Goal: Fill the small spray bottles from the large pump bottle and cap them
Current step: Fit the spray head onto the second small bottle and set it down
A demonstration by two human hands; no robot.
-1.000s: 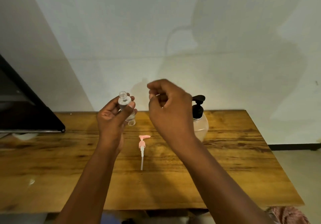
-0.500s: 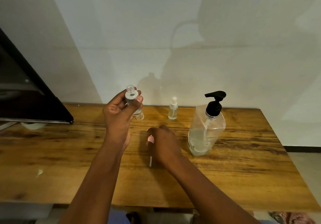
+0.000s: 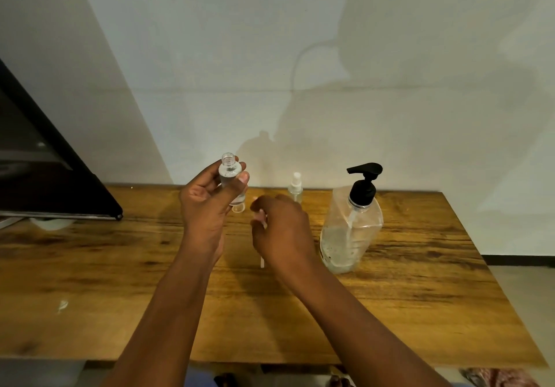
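Above the wooden tabletop [image 3: 420, 281], the left hand [image 3: 207, 206] is holding an open small spray bottle [image 3: 229, 176] upright, thumb and fingers wrapped around its clear body, threaded neck bare at the top. A second ago the right hand [image 3: 282, 230] was raised beside that bottle with fingers pinched together; it has since been dropping to the tabletop and is now closing over the pink spray cap [image 3: 260, 221] with its dip tube [image 3: 262, 262], which was lying free between the two forearms. Only the pale tube end and a sliver of pink are showing past the fingers, so the grip is probably a pinch on the cap head, but the view does not confirm it. A small clear piece, possibly an overcap, is sitting on the tabletop just below the held bottle. The second small spray bottle [image 3: 295, 188], already fitted with its white sprayer, is standing near the back edge, just beyond the right hand. The large pump bottle [image 3: 351, 230], black pump [image 3: 364, 185] in place and partly full, is standing to the right of both hands, untouched.

The change indicates that filling of the held bottle is judged complete and capping is beginning. The next move calls for threading the dip tube into the narrow neck without bending it, while keeping the bottle level to avoid spilling.
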